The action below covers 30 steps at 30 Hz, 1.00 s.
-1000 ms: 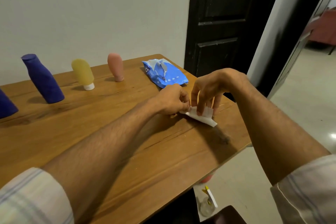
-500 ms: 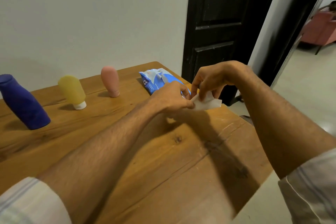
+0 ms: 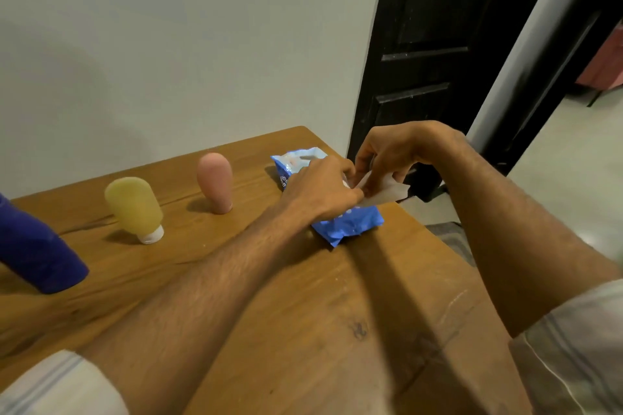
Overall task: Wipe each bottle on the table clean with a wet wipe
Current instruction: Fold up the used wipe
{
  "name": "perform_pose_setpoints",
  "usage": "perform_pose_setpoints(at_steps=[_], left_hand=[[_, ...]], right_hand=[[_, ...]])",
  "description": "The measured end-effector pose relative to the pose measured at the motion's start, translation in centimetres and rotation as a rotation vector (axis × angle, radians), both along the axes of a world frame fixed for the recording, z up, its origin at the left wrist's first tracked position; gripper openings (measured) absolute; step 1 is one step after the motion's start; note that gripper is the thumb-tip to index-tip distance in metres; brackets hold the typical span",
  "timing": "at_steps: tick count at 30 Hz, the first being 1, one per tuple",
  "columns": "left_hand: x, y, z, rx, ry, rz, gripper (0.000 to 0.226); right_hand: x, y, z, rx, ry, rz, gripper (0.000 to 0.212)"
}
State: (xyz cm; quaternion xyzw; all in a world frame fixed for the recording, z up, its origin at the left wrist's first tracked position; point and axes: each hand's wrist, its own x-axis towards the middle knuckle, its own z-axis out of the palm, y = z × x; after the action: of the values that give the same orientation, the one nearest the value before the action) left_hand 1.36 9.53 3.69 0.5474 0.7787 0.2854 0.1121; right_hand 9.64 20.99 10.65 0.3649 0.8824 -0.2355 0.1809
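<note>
The left hand [image 3: 320,189] and right hand [image 3: 394,152] both pinch the white wet wipe [image 3: 387,194] above the blue packet [image 3: 350,224] at the counter's [image 3: 337,313] far right corner; the pink bottle [image 3: 215,182], yellow bottle [image 3: 135,205] and dark blue bottle [image 3: 33,246] line the far edge, spaced apart.

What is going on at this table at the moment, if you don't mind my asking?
A person is holding a white wet wipe between both hands: the left hand and the right hand each pinch it, apparently unfolding it. They work close to the blue wipe pack lying on the wooden table. The pink bottle, yellow bottle and dark blue bottle stand towards the wall, none of them being touched.
</note>
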Motion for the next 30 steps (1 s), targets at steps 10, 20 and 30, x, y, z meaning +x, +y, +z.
perform_pose_setpoints(at_steps=[10,20,30], left_hand=[[-1.7,2.2,6.4,-0.086,-0.009,-0.018,0.028],[-0.7,6.7,8.5,-0.064,0.059,0.033,0.015],[4.7,14.1,4.2,-0.152,-0.1,-0.026,0.031]], right_hand=[[-1.1,3.3,6.0,-0.016,0.117,-0.037,0.022],[1.3,7.0,7.1,-0.139,0.252,-0.102,0.015],[7.8,11.5,0.9,-0.034,0.377,-0.301,0.011]])
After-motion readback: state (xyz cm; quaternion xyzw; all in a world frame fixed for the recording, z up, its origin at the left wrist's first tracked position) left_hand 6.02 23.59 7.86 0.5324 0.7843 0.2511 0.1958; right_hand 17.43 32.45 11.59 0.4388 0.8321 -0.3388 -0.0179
